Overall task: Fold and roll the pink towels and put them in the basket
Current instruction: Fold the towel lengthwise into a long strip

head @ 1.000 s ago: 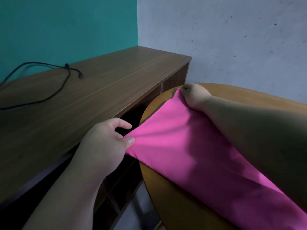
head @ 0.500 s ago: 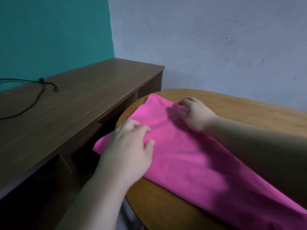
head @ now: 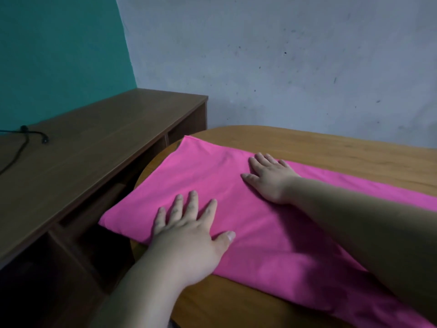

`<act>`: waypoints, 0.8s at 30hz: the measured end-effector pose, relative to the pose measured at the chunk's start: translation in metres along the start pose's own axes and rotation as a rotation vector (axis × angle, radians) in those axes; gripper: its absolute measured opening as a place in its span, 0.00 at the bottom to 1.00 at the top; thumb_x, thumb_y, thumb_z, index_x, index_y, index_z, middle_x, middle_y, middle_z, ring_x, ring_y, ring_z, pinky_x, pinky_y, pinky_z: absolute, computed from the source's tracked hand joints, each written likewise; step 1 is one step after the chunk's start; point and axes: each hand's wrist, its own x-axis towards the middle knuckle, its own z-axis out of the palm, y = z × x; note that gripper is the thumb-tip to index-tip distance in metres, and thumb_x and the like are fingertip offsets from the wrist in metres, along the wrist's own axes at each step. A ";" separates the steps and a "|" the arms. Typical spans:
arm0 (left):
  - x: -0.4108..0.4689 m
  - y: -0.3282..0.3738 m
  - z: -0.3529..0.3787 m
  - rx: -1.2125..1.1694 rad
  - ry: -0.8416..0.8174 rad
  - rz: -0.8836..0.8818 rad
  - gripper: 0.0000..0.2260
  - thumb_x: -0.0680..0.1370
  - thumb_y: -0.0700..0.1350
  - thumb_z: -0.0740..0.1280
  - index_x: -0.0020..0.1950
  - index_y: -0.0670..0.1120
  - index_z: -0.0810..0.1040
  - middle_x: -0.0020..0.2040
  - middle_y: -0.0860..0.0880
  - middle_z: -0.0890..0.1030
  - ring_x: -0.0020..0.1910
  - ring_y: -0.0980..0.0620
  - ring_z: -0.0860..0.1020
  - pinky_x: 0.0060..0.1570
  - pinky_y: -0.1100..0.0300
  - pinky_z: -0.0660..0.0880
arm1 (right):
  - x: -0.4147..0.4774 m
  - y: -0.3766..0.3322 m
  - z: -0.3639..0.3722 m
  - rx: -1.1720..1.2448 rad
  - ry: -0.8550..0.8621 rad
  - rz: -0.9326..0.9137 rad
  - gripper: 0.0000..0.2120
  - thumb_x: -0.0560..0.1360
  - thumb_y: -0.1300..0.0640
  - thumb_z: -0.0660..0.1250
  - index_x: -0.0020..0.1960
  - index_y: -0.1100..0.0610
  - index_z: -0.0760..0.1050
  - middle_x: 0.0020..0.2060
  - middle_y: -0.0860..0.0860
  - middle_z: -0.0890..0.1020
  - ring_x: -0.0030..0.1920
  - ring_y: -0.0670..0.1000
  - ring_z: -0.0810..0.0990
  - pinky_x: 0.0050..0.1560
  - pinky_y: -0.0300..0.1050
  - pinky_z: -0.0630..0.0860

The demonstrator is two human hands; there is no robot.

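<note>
Both hands let go of the towel's end corners since 1 s ago: left hand [head: 189, 235] and right hand [head: 269, 178] now lie palm-down on the cloth, and the end that was lifted is down flat.

Grey wall [head: 283, 62] fills 12 to 3 o'clock; teal wall [head: 59, 48] at 10 to 11.

Dark wood shelf unit [head: 94, 143] runs along 8 to 10 o'clock, open compartments facing the worktop.

Round wooden worktop [head: 331, 147] spans 2 to 6 o'clock, edge just beside the shelf unit.

Pink towel [head: 208, 171] lies as a long band on the worktop, from centre out to 4 to 5 o'clock, where it leaves frame. Its near-left corner overhangs the worktop edge at 8 o'clock.

Left hand at 6 to 7 o'clock on the near side, fingers [head: 192, 204] straight and spread, gripping nothing. Right hand just past centre toward 2 o'clock on the far side, fingers [head: 261, 159] straight, pressing flat.

Black cable [head: 26, 138] on the shelf unit top at 9 o'clock.
</note>
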 end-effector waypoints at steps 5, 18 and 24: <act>0.001 0.020 -0.008 0.020 0.001 -0.015 0.32 0.82 0.62 0.50 0.81 0.58 0.37 0.81 0.46 0.34 0.80 0.44 0.34 0.77 0.39 0.38 | -0.027 0.013 -0.012 0.487 0.077 -0.081 0.24 0.85 0.48 0.57 0.78 0.54 0.65 0.78 0.49 0.65 0.79 0.46 0.57 0.78 0.45 0.51; -0.003 0.095 0.012 -0.063 0.084 0.226 0.27 0.83 0.61 0.53 0.81 0.63 0.49 0.82 0.55 0.40 0.80 0.54 0.39 0.78 0.46 0.37 | -0.225 0.166 0.001 0.068 -0.018 0.473 0.32 0.79 0.30 0.49 0.79 0.43 0.57 0.80 0.48 0.58 0.79 0.55 0.56 0.73 0.66 0.60; -0.002 0.113 0.002 -0.028 0.058 0.164 0.30 0.81 0.53 0.59 0.82 0.59 0.52 0.83 0.50 0.46 0.81 0.50 0.45 0.79 0.44 0.46 | -0.236 0.186 0.010 0.092 -0.059 0.434 0.35 0.79 0.28 0.43 0.81 0.40 0.42 0.82 0.46 0.43 0.81 0.55 0.42 0.76 0.69 0.44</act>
